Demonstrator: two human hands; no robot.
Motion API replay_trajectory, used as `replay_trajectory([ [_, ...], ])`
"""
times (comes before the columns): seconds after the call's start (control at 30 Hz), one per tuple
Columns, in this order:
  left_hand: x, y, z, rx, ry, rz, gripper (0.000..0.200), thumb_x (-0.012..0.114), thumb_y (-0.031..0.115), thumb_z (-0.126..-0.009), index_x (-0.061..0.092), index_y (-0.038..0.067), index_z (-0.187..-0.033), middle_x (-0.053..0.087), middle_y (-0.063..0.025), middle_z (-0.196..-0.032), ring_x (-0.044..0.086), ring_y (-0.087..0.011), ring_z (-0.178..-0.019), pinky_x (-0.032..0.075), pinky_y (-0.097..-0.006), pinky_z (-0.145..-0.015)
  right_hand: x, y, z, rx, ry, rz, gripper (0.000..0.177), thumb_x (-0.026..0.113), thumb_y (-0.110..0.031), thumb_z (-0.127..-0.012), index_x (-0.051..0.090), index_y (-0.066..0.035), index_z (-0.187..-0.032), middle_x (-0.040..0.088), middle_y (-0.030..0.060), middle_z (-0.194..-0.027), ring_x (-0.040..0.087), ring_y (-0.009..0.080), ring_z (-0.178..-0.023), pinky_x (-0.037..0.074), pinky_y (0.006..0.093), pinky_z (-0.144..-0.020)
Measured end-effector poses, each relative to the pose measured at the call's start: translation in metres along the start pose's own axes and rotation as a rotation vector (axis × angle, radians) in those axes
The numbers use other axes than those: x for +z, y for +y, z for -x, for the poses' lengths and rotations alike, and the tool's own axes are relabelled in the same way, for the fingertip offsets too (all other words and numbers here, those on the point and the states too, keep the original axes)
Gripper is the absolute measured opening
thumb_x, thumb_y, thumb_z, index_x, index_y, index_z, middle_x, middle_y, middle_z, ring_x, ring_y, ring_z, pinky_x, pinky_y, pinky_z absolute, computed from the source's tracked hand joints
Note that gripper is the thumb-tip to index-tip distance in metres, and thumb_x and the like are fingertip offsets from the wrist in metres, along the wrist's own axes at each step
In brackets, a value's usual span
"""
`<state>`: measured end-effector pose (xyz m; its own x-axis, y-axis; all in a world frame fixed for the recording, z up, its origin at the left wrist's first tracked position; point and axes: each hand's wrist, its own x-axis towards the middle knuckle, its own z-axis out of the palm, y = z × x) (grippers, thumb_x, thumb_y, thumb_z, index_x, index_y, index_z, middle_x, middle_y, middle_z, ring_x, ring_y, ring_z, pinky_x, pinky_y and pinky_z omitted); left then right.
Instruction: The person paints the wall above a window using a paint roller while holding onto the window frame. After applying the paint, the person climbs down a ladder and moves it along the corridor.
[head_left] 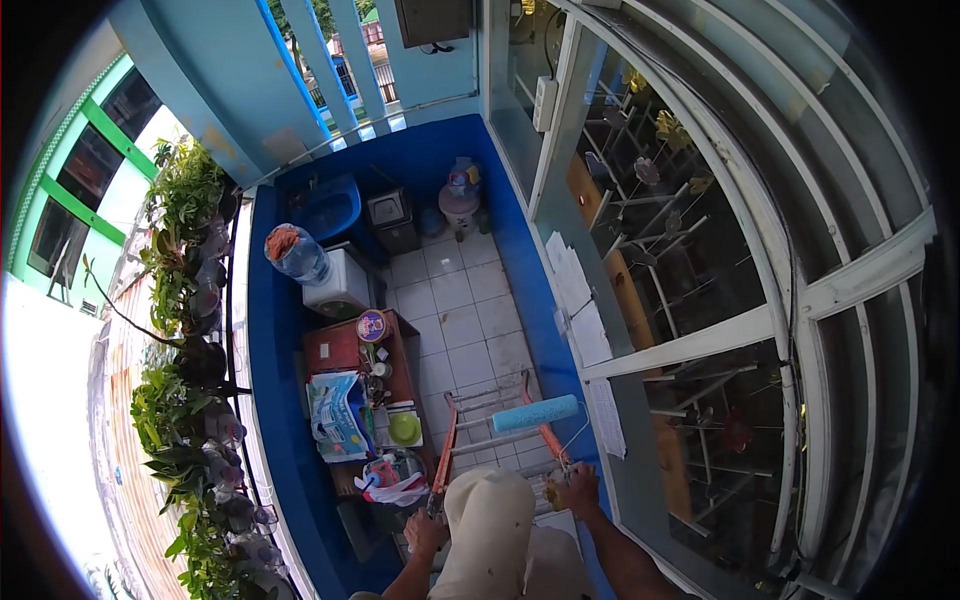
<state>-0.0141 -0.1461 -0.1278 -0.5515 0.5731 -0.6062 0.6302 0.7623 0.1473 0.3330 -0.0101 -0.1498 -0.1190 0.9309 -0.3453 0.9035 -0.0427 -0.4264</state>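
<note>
My right hand (575,488) is closed around the handle of a paint roller at the right of my knees. The roller's light blue sleeve (536,413) points up and left, over the top of a stepladder (447,440) with orange rails. My left hand (427,531) is wrapped round the ladder's left rail, beside my knee. Pale trousers (490,520) cover my legs, which hide the lower part of the ladder. The white-tiled floor (440,335) shows far below.
Left of the ladder, a wooden table (403,350) bears a blue-and-white bag (340,415), a green bowl (404,429) and a plastic bag (393,478). Behind stand a water bottle (300,258), a blue sink (330,210) and bins. Glass windows (640,300) line the right; potted plants (190,400) the left.
</note>
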Motion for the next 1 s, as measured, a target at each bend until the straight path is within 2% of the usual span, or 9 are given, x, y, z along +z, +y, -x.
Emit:
replay_trajectory([
  [0.2, -0.008, 0.004, 0.002, -0.001, -0.069, 0.001, 0.036, 0.071, 0.031, -0.079, 0.063, 0.004, -0.102, 0.066, -0.0175, -0.103, 0.06, -0.0364, -0.106, 0.047, -0.0474, -0.09, 0.007, 0.003, -0.006, 0.015, 0.022, 0.114, 0.039, 0.062, -0.036, -0.087, 0.064, 0.002, -0.093, 0.054, 0.0117, -0.107, 0.049, 0.0336, -0.106, 0.043, 0.0503, -0.084],
  [0.27, -0.009, 0.002, 0.005, 0.047, 0.008, 0.037, 0.038, 0.071, 0.034, -0.079, 0.062, 0.004, -0.1, 0.066, -0.0199, -0.103, 0.062, -0.0392, -0.102, 0.049, -0.0496, -0.087, 0.006, -0.002, 0.002, 0.046, 0.008, 0.116, 0.039, 0.062, -0.037, -0.089, 0.064, 0.002, -0.092, 0.054, 0.0116, -0.107, 0.049, 0.0336, -0.106, 0.043, 0.05, -0.084],
  [0.37, -0.009, -0.001, 0.006, 0.03, -0.008, 0.059, 0.037, 0.071, 0.033, -0.079, 0.063, 0.004, -0.101, 0.067, -0.0185, -0.103, 0.062, -0.0386, -0.102, 0.049, -0.0487, -0.087, -0.003, -0.01, 0.0, 0.003, 0.024, 0.138, 0.033, 0.062, -0.033, -0.091, 0.065, 0.0, -0.091, 0.055, 0.0117, -0.106, 0.05, 0.0333, -0.105, 0.044, 0.0482, -0.083],
  [0.57, -0.005, -0.004, 0.002, 0.013, 0.006, 0.109, 0.037, 0.071, 0.032, -0.077, 0.065, 0.004, -0.1, 0.067, -0.017, -0.101, 0.063, -0.0378, -0.099, 0.049, -0.047, -0.086, 0.001, -0.009, 0.003, -0.034, 0.05, 0.153, 0.029, 0.063, -0.027, -0.088, 0.065, 0.002, -0.092, 0.054, 0.0123, -0.105, 0.05, 0.0329, -0.105, 0.044, 0.048, -0.083],
  [0.63, 0.0, -0.008, 0.0, 0.035, 0.072, 0.14, 0.029, 0.072, 0.028, -0.077, 0.064, 0.005, -0.093, 0.067, -0.0158, -0.094, 0.064, -0.0358, -0.097, 0.049, -0.0472, -0.084, -0.002, -0.015, 0.003, -0.032, 0.037, 0.159, 0.028, 0.064, -0.026, -0.087, 0.065, 0.002, -0.093, 0.054, 0.0124, -0.106, 0.05, 0.0328, -0.105, 0.043, 0.0479, -0.083],
  [0.77, 0.007, -0.012, -0.002, 0.026, 0.062, 0.18, 0.029, 0.072, 0.028, -0.075, 0.065, 0.004, -0.089, 0.067, -0.0165, -0.091, 0.065, -0.0367, -0.092, 0.05, -0.0467, -0.082, -0.007, -0.017, 0.004, -0.028, 0.047, 0.176, 0.026, 0.064, -0.023, -0.086, 0.064, 0.002, -0.094, 0.054, 0.0124, -0.104, 0.05, 0.0329, -0.105, 0.043, 0.0475, -0.085],
  [0.83, 0.011, -0.019, -0.005, 0.103, 0.11, 0.174, 0.029, 0.072, 0.028, -0.075, 0.064, 0.002, -0.087, 0.067, -0.0175, -0.088, 0.065, -0.0381, -0.088, 0.051, -0.0469, -0.08, -0.01, -0.022, 0.0, -0.018, 0.07, 0.165, 0.026, 0.064, -0.023, -0.086, 0.064, 0.002, -0.094, 0.054, 0.0126, -0.104, 0.05, 0.0332, -0.104, 0.043, 0.0473, -0.084],
  [1.0, 0.019, -0.024, -0.006, 0.144, 0.148, 0.209, 0.031, 0.071, 0.029, -0.076, 0.065, 0.001, -0.085, 0.067, -0.02, -0.088, 0.065, -0.0392, -0.087, 0.051, -0.0475, -0.079, -0.01, -0.025, 0.006, -0.009, 0.131, 0.112, 0.024, 0.064, -0.02, -0.085, 0.064, 0.002, -0.093, 0.055, 0.0137, -0.102, 0.051, 0.034, -0.103, 0.043, 0.046, -0.084],
])
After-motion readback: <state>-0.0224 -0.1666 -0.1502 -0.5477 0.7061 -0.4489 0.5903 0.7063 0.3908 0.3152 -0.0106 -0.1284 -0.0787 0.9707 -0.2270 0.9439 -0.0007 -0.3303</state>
